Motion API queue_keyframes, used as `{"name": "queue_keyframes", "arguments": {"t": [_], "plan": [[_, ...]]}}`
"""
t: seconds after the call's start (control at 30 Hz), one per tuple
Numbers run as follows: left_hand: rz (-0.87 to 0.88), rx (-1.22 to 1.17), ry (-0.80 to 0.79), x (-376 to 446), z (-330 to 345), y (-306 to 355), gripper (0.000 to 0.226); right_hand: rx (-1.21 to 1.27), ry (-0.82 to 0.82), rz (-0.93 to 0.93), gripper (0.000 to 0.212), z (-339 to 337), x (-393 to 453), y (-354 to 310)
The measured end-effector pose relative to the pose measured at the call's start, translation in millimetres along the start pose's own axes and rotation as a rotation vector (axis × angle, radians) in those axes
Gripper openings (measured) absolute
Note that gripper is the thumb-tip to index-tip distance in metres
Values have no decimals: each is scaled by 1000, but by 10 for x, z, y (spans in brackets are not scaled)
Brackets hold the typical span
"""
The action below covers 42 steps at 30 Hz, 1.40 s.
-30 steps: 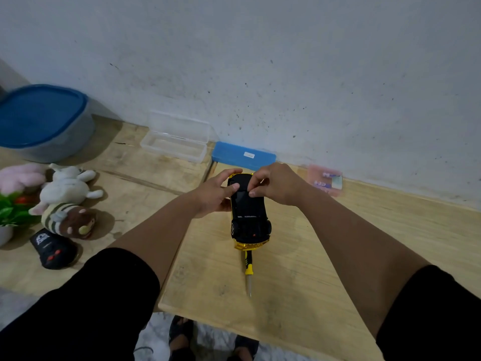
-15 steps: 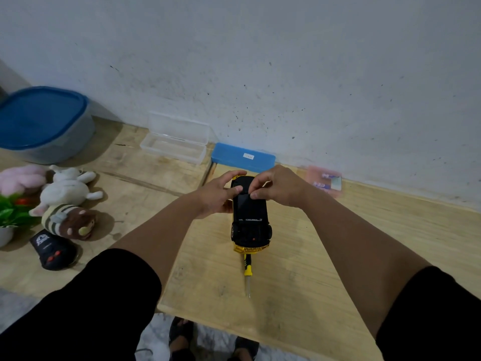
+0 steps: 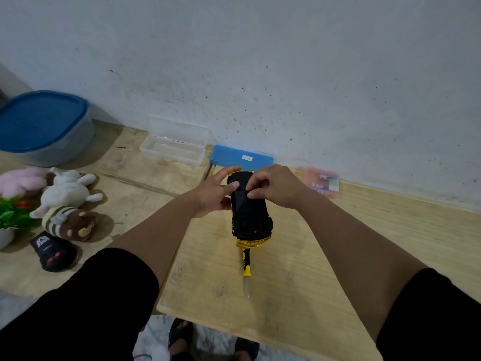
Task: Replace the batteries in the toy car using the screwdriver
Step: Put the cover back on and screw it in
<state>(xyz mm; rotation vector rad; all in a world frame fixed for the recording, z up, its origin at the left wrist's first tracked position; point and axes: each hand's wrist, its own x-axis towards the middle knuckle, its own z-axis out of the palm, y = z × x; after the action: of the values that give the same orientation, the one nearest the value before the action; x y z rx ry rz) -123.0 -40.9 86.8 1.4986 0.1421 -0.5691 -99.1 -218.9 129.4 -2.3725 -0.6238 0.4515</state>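
Head camera: A person in black sleeves grips an upturned toy car [image 3: 248, 209] with both hands over a light wooden table [image 3: 299, 282]. The left hand [image 3: 217, 192] is closed round the car's left flank at its far end, thumb laid across the black underside and a forefinger hooked over the far tip. The right hand [image 3: 276, 186] is curled on the opposite flank of that same end, its fingertips [image 3: 251, 194] pressing on the underside. The car lies lengthwise between the two hands, black chassis facing up, its yellow near end pointing toward the camera; whether it rests on the table or is lifted just clear cannot be told.

Just nearer than the grip, a screwdriver [image 3: 246, 267] with a yellow-and-black handle lies on the table, its handle partly hidden beneath the car's near end, its shaft pointing toward the camera. Just beyond the hands, against the wall, sits a blue case [image 3: 240, 157], with a clear open box [image 3: 173, 148] to its left. Beyond and right of the right hand lies a pink packet [image 3: 322, 183], too blurred to read. Well left of the left hand are plush toys [image 3: 69, 201], a black remote control [image 3: 52, 252] and a blue-lidded tub [image 3: 41, 126].
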Motion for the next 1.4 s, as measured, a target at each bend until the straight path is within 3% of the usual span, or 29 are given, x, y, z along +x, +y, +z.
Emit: {"name": "queue_keyframes", "arguments": {"t": [0.33,0.43,0.53,0.7,0.77,0.93,1.1,1.4], "plan": [[13,-15,2,-40,-14,69,41,-92,141,-3,26,80,6,48],[17,-22,0,-48,-20,71,41,1,170,40,45,102,-3,81],[30,-49,-7,-54,-31,86,39,163,74,57,60,111,-26,109],[40,-80,-33,-58,-17,116,40,522,-87,196,55,130,-51,83],[23,-108,-41,-72,-18,114,44,540,-99,210,56,130,-43,81],[27,-69,-42,-100,-31,81,72,577,-61,229,56,145,1,68],[-29,55,-42,-151,-86,70,87,571,-22,221,58,258,33,36],[-6,92,-118,-180,-334,84,82,717,120,268,55,418,-64,-159]]}}
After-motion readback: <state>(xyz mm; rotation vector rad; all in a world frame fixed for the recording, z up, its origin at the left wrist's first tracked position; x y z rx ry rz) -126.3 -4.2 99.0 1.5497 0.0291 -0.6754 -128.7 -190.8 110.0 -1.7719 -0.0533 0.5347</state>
